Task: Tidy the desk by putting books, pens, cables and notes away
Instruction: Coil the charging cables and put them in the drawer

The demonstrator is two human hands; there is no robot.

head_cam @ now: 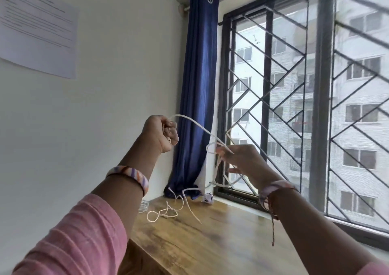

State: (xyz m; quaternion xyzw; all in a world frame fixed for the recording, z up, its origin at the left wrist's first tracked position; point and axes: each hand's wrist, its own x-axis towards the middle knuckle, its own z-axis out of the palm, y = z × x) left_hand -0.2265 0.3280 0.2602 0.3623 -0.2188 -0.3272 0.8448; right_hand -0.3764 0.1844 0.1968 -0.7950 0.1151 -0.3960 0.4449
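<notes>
Above the wooden table point(221, 243), the left hand point(160, 133) fists one end of a white cable point(195, 123), the right hand point(242, 159) pinching a loop; its tail trails onto the wood. Coiling looks underway; next, more loops must be gathered before stowing.

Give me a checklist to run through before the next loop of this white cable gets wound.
1. Left hand grips one end of the white cable in a fist: ok.
2. Right hand pinches the cable at a small loop: ok.
3. Span between the hands hangs free, no knot seen: ok.
4. Loose tail lies off the wooden desk: not ok; it trails in tangled loops there.
5. Tail clear of the blue curtain: cannot tell; it passes close to the hem.
6. Far end unplugged: cannot tell.
</notes>
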